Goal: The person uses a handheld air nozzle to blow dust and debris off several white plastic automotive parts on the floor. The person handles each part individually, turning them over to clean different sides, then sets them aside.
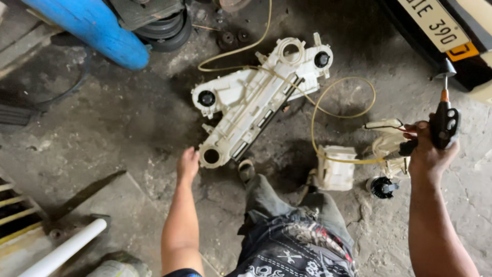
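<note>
The left hand (187,163), fingers loose, touches the lower end of the white plastic housing (256,100), which runs diagonally up-right across the floor (102,133), while the right hand (428,149) is clamped on a screwdriver (445,115).

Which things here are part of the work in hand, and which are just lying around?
In hand:
- white plastic housing, under the left hand
- screwdriver, in the right hand's grip
- small white box and black knob, joined by yellowish cables

Lying about:
- blue cylinder
- white pipe
- vehicle number plate
- black pulley
</note>
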